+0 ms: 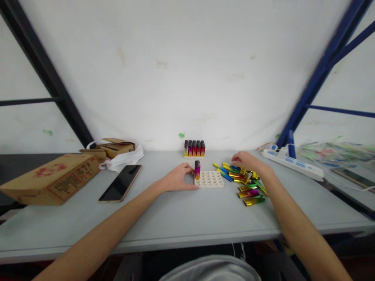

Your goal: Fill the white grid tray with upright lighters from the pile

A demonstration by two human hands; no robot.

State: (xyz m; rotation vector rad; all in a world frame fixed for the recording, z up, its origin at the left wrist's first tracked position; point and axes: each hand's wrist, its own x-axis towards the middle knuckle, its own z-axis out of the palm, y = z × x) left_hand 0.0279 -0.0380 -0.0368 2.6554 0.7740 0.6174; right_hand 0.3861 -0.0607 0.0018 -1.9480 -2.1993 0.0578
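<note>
A white tray with rows of round holes lies on the desk. Along its left side a few lighters, purple fading to yellow with dark tops, stand upright. My left hand is curled around the tray's left end, thumb at the near corner and fingers by the standing lighters. To the right, my right hand reaches over a loose pile of shiny lighters in yellow, blue, green and red. Its fingers are closed on a lighter, of which only a pinkish bit shows.
A filled block of lighters stands near the wall. At left lie a phone, a cardboard box, a smaller open carton and a white plastic bag. A power strip with cables runs along the right.
</note>
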